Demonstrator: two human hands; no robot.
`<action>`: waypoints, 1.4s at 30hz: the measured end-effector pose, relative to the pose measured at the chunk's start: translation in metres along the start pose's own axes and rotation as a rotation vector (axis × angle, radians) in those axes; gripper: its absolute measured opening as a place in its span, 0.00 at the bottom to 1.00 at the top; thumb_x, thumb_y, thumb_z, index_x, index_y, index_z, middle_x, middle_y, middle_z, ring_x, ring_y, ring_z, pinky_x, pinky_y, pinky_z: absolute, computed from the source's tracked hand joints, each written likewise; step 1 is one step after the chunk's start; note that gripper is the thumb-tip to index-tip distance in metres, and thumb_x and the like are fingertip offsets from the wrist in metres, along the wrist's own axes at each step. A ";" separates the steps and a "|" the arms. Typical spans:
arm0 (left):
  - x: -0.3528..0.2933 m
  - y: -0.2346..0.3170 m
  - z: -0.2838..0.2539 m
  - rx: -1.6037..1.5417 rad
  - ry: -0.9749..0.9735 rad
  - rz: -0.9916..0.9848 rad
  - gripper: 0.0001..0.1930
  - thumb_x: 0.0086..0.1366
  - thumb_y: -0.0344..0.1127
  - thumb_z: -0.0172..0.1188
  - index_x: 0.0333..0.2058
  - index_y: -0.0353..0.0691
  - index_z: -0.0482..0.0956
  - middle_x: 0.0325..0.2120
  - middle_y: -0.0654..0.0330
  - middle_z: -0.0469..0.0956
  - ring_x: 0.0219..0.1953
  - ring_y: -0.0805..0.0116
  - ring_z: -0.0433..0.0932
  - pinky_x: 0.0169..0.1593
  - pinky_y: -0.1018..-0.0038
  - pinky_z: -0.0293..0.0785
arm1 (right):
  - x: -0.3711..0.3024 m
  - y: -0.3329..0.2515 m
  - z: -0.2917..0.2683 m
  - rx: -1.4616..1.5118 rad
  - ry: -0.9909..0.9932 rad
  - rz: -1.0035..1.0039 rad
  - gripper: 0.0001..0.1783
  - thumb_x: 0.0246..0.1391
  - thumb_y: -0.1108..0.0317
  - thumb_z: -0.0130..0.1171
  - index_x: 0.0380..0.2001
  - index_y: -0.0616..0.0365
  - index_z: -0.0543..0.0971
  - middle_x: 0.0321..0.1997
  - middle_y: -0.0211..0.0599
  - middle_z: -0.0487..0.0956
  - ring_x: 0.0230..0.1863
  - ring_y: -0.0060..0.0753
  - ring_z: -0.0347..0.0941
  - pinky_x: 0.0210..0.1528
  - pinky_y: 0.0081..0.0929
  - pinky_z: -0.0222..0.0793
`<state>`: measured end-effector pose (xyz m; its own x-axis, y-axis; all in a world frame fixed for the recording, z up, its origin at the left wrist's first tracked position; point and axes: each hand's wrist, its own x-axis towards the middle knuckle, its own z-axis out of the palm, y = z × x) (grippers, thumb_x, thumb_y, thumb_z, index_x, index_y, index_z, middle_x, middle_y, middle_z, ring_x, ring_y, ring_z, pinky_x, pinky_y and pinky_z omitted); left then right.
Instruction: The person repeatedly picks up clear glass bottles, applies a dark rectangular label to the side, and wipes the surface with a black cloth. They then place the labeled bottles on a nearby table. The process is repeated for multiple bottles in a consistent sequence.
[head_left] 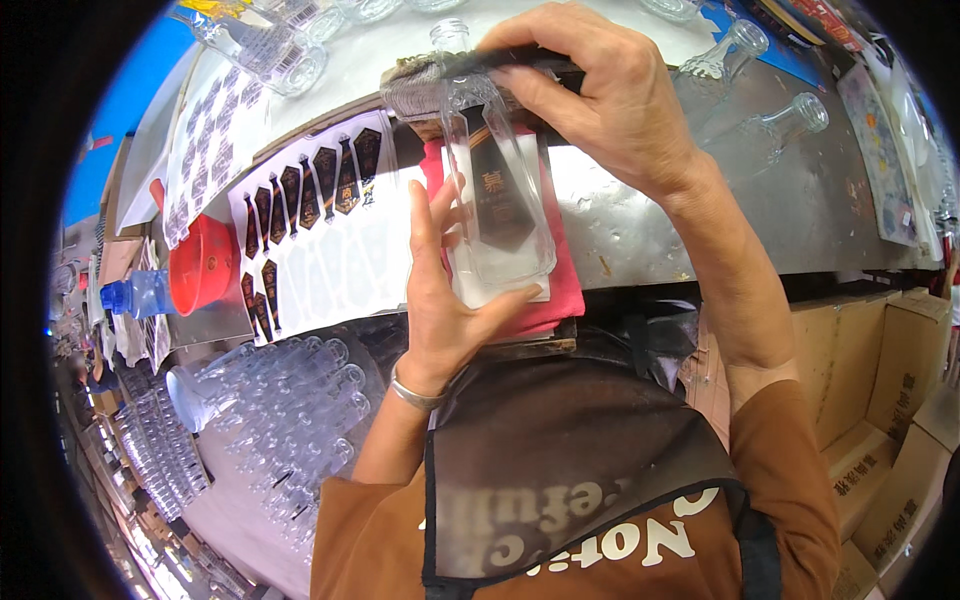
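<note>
A clear glass bottle (541,228) lies with its neck pointing away from me, over a red cloth (568,290) and white sheet. On its body shows a dark, tie-shaped label (490,185) with gold markings. My left hand (445,300) grips the bottle's lower part, thumb at the base and fingers along the left side. Beside the neck, my right hand (610,90) is curled with thumb and finger close together at a dark blurred strip; what it holds cannot be made out. A grey cloth-wrapped rest (410,90) supports the neck end.
Left of the bottle lies a label sheet (320,250), some tie-shaped labels still on it. Beyond are a red container (200,265) and more printed sheets (215,130). Glass bottles (800,115) lie at the right; many stand lower left (290,400). Cardboard boxes (850,360) sit lower right.
</note>
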<state>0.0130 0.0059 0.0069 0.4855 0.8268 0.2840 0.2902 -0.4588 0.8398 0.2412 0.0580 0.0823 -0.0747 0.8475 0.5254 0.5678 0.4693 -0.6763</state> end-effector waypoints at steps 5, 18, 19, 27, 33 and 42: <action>-0.002 -0.003 0.002 -0.001 0.012 0.021 0.66 0.44 0.31 0.81 0.72 0.31 0.38 0.68 0.43 0.61 0.60 0.54 0.73 0.62 0.63 0.70 | -0.096 -0.023 -0.005 0.219 -0.251 -0.234 0.20 0.36 0.82 0.63 0.38 0.58 0.81 0.44 0.39 0.84 0.45 0.41 0.81 0.47 0.37 0.77; -0.005 0.001 0.004 0.069 0.038 0.030 0.61 0.46 0.30 0.79 0.71 0.28 0.42 0.68 0.45 0.61 0.62 0.54 0.71 0.64 0.63 0.68 | -0.089 -0.036 -0.018 0.262 -0.232 0.059 0.17 0.45 0.79 0.61 0.42 0.61 0.83 0.36 0.41 0.83 0.35 0.41 0.79 0.39 0.32 0.75; -0.005 0.001 0.005 0.027 0.047 0.045 0.61 0.46 0.31 0.79 0.71 0.27 0.43 0.68 0.45 0.61 0.62 0.54 0.71 0.64 0.63 0.68 | -0.071 -0.026 -0.008 0.141 -0.135 -0.043 0.16 0.48 0.78 0.60 0.43 0.61 0.82 0.36 0.42 0.83 0.35 0.39 0.79 0.38 0.31 0.75; -0.002 0.007 0.007 -0.017 0.058 0.017 0.61 0.46 0.30 0.78 0.71 0.26 0.43 0.66 0.39 0.62 0.63 0.50 0.70 0.64 0.62 0.69 | 0.012 -0.013 -0.004 -0.091 -0.144 -0.076 0.14 0.54 0.71 0.59 0.45 0.63 0.81 0.36 0.46 0.84 0.34 0.41 0.81 0.40 0.32 0.76; -0.005 0.004 0.012 -0.012 0.098 0.017 0.64 0.46 0.33 0.80 0.71 0.27 0.40 0.67 0.41 0.60 0.63 0.49 0.70 0.62 0.60 0.70 | -0.003 -0.020 0.014 -0.342 -0.025 -0.350 0.11 0.43 0.73 0.63 0.34 0.57 0.80 0.36 0.39 0.79 0.40 0.45 0.76 0.42 0.36 0.73; -0.005 0.001 0.011 -0.040 0.100 0.024 0.67 0.45 0.32 0.80 0.72 0.31 0.35 0.70 0.42 0.56 0.63 0.49 0.69 0.62 0.58 0.69 | 0.005 -0.004 -0.005 -0.082 0.005 0.036 0.11 0.52 0.74 0.61 0.40 0.61 0.82 0.41 0.43 0.82 0.40 0.41 0.80 0.42 0.31 0.76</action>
<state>0.0203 -0.0027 0.0013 0.4070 0.8448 0.3474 0.2454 -0.4675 0.8493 0.2428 0.0591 0.0901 -0.0489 0.8620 0.5045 0.6350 0.4167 -0.6505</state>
